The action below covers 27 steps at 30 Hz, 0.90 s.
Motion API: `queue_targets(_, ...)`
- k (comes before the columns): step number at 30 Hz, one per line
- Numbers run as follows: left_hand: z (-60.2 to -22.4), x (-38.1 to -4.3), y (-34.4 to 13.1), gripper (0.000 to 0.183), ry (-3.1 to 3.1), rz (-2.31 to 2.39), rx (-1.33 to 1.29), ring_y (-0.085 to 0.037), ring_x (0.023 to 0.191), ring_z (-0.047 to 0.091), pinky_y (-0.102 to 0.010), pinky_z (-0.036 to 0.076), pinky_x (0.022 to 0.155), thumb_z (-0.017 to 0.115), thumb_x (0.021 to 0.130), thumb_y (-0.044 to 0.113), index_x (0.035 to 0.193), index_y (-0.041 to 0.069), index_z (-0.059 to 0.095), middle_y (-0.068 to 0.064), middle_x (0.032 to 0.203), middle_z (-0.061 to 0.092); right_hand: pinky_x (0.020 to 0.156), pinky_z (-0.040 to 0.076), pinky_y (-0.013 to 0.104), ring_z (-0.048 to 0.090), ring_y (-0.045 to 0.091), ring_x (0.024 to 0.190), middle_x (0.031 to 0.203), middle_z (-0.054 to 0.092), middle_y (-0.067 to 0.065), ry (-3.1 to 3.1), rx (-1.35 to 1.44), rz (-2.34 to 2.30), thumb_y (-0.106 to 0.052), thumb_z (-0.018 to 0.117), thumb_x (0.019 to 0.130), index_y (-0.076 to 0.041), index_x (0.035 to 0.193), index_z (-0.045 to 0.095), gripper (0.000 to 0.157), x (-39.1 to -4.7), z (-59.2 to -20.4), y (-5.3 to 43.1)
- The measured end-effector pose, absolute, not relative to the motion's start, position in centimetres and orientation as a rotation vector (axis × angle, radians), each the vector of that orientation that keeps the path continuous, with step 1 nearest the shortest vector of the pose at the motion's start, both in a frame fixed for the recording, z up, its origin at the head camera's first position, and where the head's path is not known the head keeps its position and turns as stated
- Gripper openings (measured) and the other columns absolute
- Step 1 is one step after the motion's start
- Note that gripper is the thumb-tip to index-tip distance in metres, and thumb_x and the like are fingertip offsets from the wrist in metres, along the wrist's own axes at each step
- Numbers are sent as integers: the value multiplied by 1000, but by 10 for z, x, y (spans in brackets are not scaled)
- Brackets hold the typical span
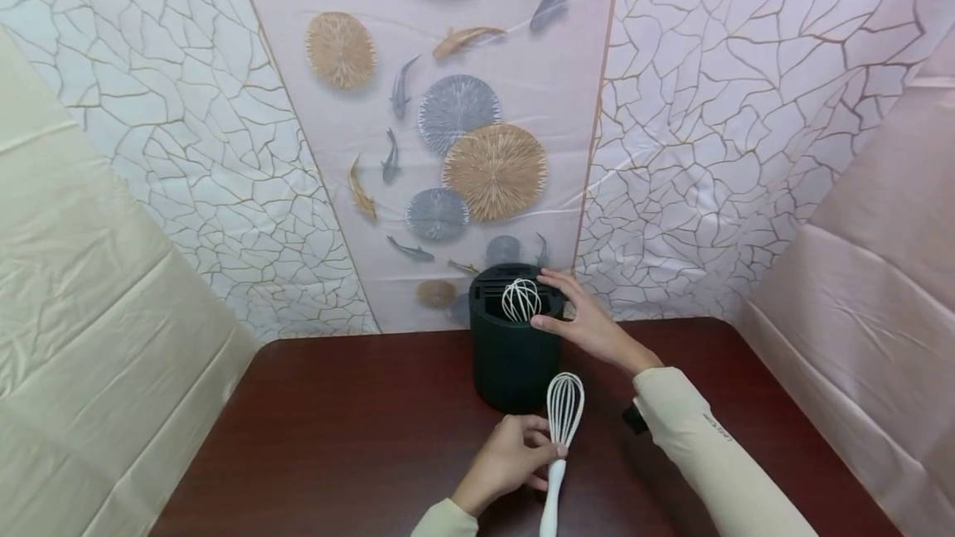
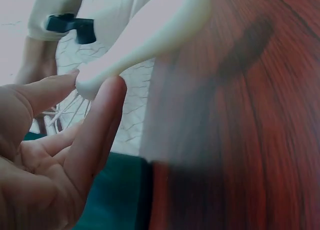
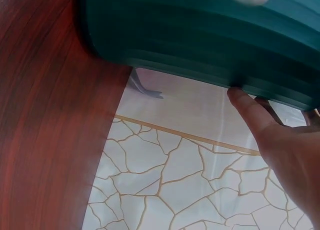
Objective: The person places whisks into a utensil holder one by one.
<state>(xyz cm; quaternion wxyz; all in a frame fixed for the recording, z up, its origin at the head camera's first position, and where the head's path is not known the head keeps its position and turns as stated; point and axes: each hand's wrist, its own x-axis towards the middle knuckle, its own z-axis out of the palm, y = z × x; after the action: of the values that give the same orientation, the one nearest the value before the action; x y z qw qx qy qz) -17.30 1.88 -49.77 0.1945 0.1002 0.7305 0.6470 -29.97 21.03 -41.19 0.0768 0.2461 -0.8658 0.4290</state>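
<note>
My left hand [image 1: 513,456] pinches a white whisk [image 1: 552,494] between thumb and fingers near where handle and wires meet. Its wire head points up toward a dark green utensil holder [image 1: 515,367], and its handle runs down toward the front. In the left wrist view, the thick handle [image 2: 160,27] rises from the fingertips, above the table. A second whisk [image 1: 521,298], with pale wires, stands inside the holder; its lower part is hidden. My right hand [image 1: 593,328] rests on the holder's right rim, fairly straight fingers behind and thumb in front. In the right wrist view, it touches the holder's wall [image 3: 190,45].
The dark red wooden table [image 1: 358,429] has its back edge against a patterned cloth backdrop [image 1: 671,147]. The holder stands near that edge, with slotted compartments at its back. Cloth panels [image 1: 82,338] slope along both sides. A black strap [image 1: 634,418] shows by the right sleeve.
</note>
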Motion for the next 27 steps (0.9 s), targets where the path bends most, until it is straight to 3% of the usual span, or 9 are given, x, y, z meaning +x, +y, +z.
queue_targets(13, -458, -166, -36, 31, 2014, 1975, 515, -22, 84, 70, -38, 60, 66, 66, 95, 5, 125, -1, 62, -12, 99, 67, 111, 24, 64, 22, 29, 148, 162, 22, -4, -2613, 712, 1304, -46, 72, 89, -24, 154, 35, 78, -296, -411, 210)
queue_targets(27, -392, -192, -79, 35, 2283, 2101, 534, -22, 85, 68, -36, 59, 73, 69, 93, 9, 127, 1, 62, -17, 102, 66, 112, 21, 65, 22, 30, 148, 163, 21, -3, -2600, 742, 1285, -44, 70, 91, -23, 154, 33, 76, -297, -414, 207)
